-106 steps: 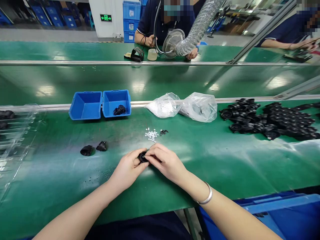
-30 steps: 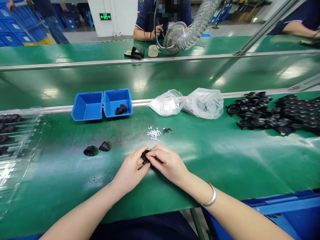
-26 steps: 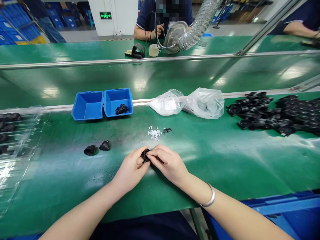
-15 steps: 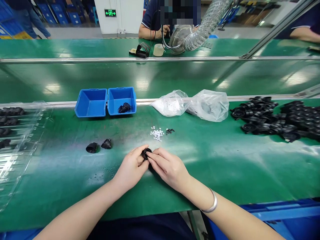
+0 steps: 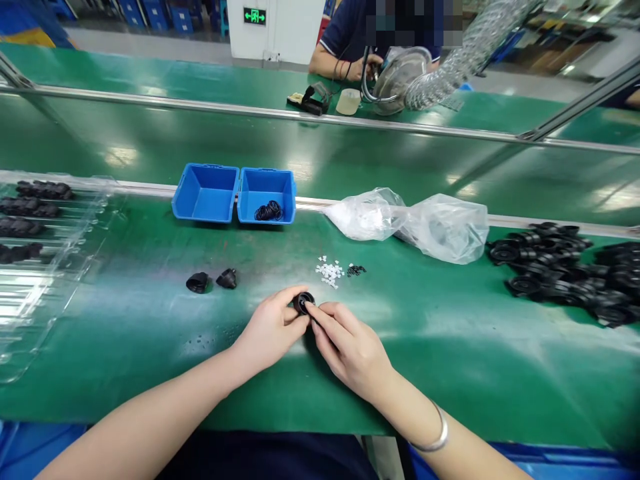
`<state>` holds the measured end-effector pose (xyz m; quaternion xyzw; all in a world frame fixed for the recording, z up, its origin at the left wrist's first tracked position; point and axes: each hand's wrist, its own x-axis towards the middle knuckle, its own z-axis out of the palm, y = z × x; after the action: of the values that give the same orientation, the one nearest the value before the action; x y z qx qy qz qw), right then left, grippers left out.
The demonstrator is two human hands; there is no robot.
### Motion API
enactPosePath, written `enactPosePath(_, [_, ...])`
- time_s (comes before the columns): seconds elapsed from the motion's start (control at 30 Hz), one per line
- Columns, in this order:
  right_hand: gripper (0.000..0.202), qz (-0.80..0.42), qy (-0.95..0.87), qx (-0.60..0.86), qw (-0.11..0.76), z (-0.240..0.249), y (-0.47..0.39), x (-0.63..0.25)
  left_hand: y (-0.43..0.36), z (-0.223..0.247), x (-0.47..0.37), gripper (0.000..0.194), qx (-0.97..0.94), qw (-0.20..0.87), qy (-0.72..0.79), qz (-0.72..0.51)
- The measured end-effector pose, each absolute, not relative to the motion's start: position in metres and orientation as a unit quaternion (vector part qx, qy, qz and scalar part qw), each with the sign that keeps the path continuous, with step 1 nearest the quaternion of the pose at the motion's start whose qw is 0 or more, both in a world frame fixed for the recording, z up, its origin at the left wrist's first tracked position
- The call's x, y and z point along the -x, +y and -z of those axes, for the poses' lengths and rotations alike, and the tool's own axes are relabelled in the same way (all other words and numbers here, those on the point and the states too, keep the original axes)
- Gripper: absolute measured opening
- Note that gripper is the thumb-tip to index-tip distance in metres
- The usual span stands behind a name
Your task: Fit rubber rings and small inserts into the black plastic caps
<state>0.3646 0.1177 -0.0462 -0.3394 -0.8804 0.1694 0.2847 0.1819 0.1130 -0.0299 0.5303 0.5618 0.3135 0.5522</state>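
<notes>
A black round plastic part (image 5: 303, 301) is gripped in my left hand (image 5: 273, 327), between thumb and fingers, its hollow open face turned up. My right hand (image 5: 353, 347) is closed against the same part, with a fingertip at its opening and other fingers by its lower side. Whether a smaller piece sits under that fingertip is hidden. Just beyond my hands lie a small heap of white plastic bits (image 5: 330, 272) and a few tiny black pieces (image 5: 356, 270). Two black cone-shaped parts, a left one (image 5: 198, 283) and a right one (image 5: 227, 279), rest to the left.
Two blue bins stand farther back: a left bin (image 5: 205, 207) and a right bin (image 5: 245, 180) holding black rings (image 5: 269, 211). Clear plastic bags (image 5: 445, 230) lie beside them. Black parts (image 5: 545, 260) are piled right; a clear tray (image 5: 95, 220) is left. A co-worker (image 5: 345, 47) sits opposite.
The view has turned and tilted, so the bench looks slanted. Both hands stay on the black part, and its opening shows more, with the right fingertip a little nearer its rim.
</notes>
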Motion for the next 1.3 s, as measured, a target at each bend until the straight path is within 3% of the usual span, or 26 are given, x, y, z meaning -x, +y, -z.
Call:
enactPosePath(0.33, [0.054, -0.214, -0.876, 0.326, 0.283, 0.046, 0.119, -0.364, 0.113, 0.029, -0.183, 0.048, -0.539, 0.533, 0.570, -0.317])
enactPosePath(0.63, [0.041, -0.165, -0.895, 0.324, 0.258, 0.045, 0.120, -0.365, 0.111, 0.037, -0.181, 0.046, -0.586, 0.486, 0.561, -0.326])
enactPosePath(0.93, [0.042, -0.095, -0.904, 0.323, 0.262, 0.042, 0.122, -0.365, 0.117, 0.044, -0.178, 0.055, -0.491, 0.604, 0.528, -0.340])
enactPosePath(1.03, [0.042, -0.127, -0.878, 0.339, 0.313, 0.037, 0.122, -0.368, 0.116, 0.036, -0.182, 0.059, -0.462, 0.629, 0.512, -0.359])
enactPosePath(1.17, [0.045, -0.195, -0.825, 0.382, 0.369, 0.032, 0.125, -0.374, 0.117, 0.028, -0.186, 0.047, -0.446, 0.653, 0.481, -0.379])
enactPosePath(1.3, [0.053, -0.236, -0.846, 0.361, 0.314, 0.033, 0.127, -0.375, 0.118, 0.029, -0.184, 0.038, -0.457, 0.651, 0.467, -0.386])
